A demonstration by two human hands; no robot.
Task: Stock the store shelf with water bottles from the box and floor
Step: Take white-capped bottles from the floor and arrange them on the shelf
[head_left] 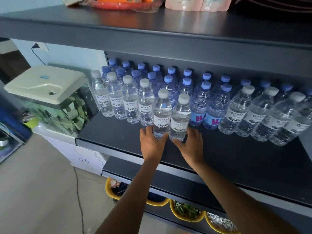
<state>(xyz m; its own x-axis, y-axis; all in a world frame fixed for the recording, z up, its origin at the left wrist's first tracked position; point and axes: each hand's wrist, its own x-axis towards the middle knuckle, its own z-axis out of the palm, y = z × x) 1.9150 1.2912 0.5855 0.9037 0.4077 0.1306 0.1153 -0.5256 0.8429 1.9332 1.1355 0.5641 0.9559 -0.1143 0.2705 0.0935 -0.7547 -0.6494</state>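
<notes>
Water bottles (170, 115), two, clear with white caps: left bottle (162, 114) and right bottle (180, 119), upright and touching side by side over the front centre of the shelf board (236, 159). We hold one in each hand: our left hand (152, 142) curls its fingers round the lower body of the left bottle, our right hand (190, 144) does likewise round the right bottle; both grips are closed on the plastic. Whether the bases rest on the shelf board or hang just above it we cannot tell, as the hands cover them.

Handling, as we judge it: full, so fairly heavy for their size; thin walls that would dent under a hard squeeze; smooth label band, likely slippery. Best taken low on the ribbed body, or at the neck under the cap.

Further in on the shelf board: left white-capped row (130, 102) and right white-capped row (263, 112), with a gap between them that the pair faces. In that gap, two blue-labelled bottles (199, 107). At the back of the shelf board: blue-capped bottles (172, 76) in close ranks.
</notes>
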